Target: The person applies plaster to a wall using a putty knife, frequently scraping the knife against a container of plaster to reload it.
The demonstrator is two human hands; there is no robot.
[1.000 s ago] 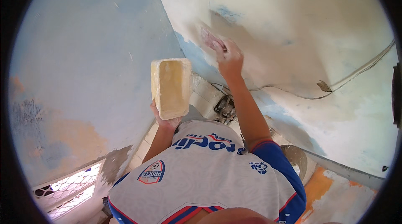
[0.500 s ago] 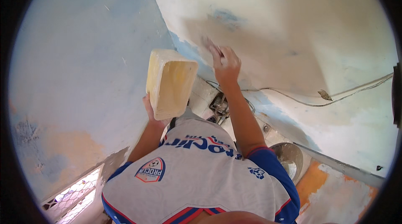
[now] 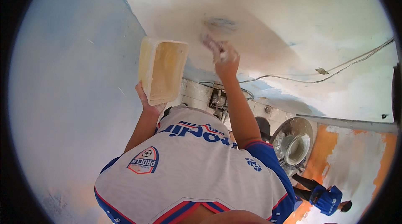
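Note:
My left hand [image 3: 148,100] is wrapped round the lower left side of a pale yellow, plaster-smeared rectangular tub [image 3: 163,71], held tilted with its open top facing me. A little right of it, my whitened right hand [image 3: 226,60] grips a small flat tool [image 3: 209,44], blurred and pinkish, against or very near a patchy cream wall [image 3: 268,10]. Whether the tool touches the surface is unclear. Just above it is a bluish-grey patch [image 3: 222,23]. A pale blue wall [image 3: 75,81] runs along my left.
Wires [image 3: 293,79] cross the right wall. A dark machine [image 3: 217,100] sits on dusty floor tiles [image 3: 197,92]. At lower right stand round containers [image 3: 295,146]; beyond them a person [image 3: 324,199] in blue is near an orange-patched surface [image 3: 318,157].
The tub and both hands sit higher and further left in the picture. My right hand's tool is still blurred. The view has shifted, bringing the containers and the other person into sight.

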